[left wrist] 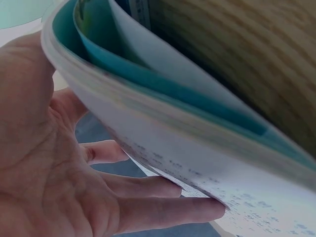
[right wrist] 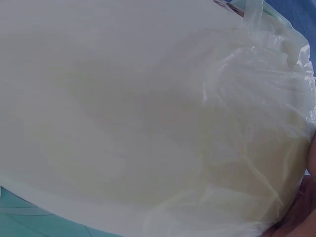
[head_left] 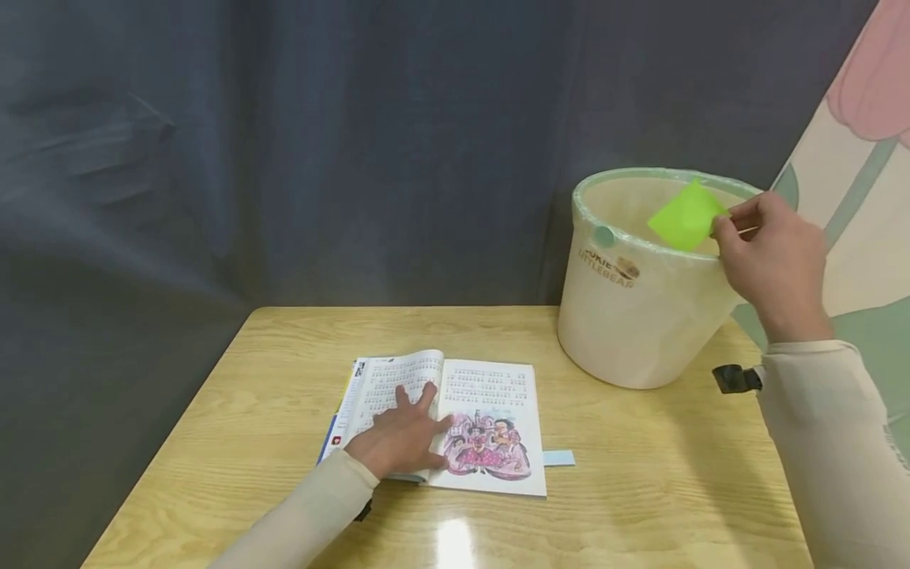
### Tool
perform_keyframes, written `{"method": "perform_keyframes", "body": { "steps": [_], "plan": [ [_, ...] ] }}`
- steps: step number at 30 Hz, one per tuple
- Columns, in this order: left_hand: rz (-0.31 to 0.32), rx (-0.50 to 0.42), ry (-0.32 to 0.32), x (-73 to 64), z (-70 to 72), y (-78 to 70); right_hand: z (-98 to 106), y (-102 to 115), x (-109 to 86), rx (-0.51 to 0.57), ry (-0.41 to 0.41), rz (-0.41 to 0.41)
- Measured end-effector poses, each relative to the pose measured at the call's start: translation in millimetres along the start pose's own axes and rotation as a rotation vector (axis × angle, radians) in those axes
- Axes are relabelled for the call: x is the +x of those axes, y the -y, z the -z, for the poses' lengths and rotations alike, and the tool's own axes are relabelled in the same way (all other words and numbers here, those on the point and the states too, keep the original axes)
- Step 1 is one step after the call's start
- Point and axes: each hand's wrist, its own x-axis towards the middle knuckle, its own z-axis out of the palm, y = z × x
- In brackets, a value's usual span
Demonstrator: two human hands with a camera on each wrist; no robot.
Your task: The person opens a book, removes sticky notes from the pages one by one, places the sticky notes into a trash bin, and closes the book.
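Note:
An open book (head_left: pixel 490 387) with printed text and a pink illustration lies on the wooden table. My left hand (head_left: pixel 407 433) rests on it with spread fingers, across the left page and the fold. In the left wrist view, straight fingers (left wrist: pixel 173 210) lie along the page of the book (left wrist: pixel 197 168). Up at the right, my right hand (head_left: pixel 775 249) pinches a bright green paper square (head_left: pixel 686 215) by one corner. That square hangs over the mouth of a cream bin (head_left: pixel 626 316). The right wrist view shows mostly the bin's side (right wrist: pixel 123 123), with a bit of the hand at the right edge.
Clear plastic lining folds over the bin's green rim (head_left: pixel 590 190). A light blue strip (head_left: pixel 558 458) sticks out from the book's right side. A dark curtain (head_left: pixel 398 158) hangs behind the table (head_left: pixel 284 332), and a flower-patterned cloth (head_left: pixel 853 261) is at the far right.

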Motion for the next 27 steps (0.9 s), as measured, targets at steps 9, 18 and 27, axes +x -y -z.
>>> {"method": "perform_keyframes", "body": {
  "steps": [9,18,27],
  "plan": [
    [-0.02,0.005,-0.021,-0.5,-1.0,-1.4,4,-2,1.0,-0.019,0.014,0.013],
    [-0.005,0.024,-0.02,-1.3,7.2,1.2,10,5,10.6,-0.054,0.091,0.044],
    [0.003,-0.008,-0.014,-2.8,6.1,0.4,9,8,15.0,-0.085,0.133,0.028]
  ]
}}
